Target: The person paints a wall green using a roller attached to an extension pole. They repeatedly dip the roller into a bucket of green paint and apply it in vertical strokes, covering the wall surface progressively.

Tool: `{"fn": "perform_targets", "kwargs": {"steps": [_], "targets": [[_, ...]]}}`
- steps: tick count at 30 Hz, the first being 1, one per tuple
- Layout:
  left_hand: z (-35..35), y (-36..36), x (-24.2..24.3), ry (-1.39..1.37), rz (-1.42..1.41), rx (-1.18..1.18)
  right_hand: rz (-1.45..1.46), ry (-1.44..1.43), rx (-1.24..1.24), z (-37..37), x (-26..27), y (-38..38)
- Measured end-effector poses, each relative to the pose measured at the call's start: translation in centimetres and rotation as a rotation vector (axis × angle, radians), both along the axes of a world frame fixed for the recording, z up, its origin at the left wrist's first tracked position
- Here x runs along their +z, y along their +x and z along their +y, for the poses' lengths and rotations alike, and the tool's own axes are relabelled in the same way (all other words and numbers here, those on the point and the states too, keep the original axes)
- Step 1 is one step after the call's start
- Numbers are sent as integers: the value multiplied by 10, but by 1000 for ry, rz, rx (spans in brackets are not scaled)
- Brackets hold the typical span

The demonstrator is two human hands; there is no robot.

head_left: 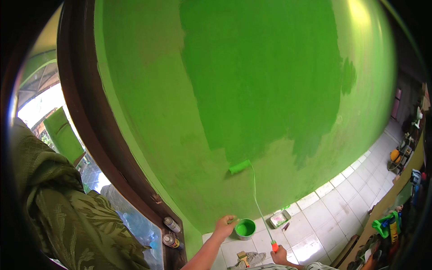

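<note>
In my right hand point(279, 255) is the orange grip of a paint roller point(240, 166) with a long thin wire frame. Its green-coated sleeve is at the lower wall point(162, 135), just under the darker, freshly coated patch point(266, 77). My left hand point(225, 225) has its fingers closed at the edge of a small bucket point(253, 233) of green paint point(243, 228). Whether the bucket hangs from that hand or rests on the floor is hard to tell. The wall around the dark patch is a paler, mottled green.
Beside the wall on the tiled floor point(324, 216) sits a paint-stained tray point(280, 219). A paintbrush point(242, 257) lies by a grey rag point(257, 258). Two spray cans point(171, 224) stand by the dark wooden frame point(111, 145). A green patterned curtain point(64, 209) hangs left. Clutter point(388, 226) lines the right.
</note>
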State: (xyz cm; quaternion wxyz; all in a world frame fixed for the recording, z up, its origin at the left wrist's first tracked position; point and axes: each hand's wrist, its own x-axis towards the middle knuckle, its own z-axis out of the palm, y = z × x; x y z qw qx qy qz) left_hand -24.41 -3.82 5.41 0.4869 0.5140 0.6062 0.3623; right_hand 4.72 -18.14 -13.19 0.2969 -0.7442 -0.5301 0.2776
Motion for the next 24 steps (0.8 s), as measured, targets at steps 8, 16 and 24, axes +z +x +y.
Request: {"fn": "perform_targets", "kwargs": {"steps": [8, 16, 24], "targets": [[-4, -17, -17, 15, -31, -4, 232, 124, 122, -29, 60, -8], [-4, -23, 23, 145, -86, 69, 182, 496, 300, 125, 258, -89], [-40, -55, 73, 202, -104, 161, 210, 991, 373, 219, 534, -182]]}}
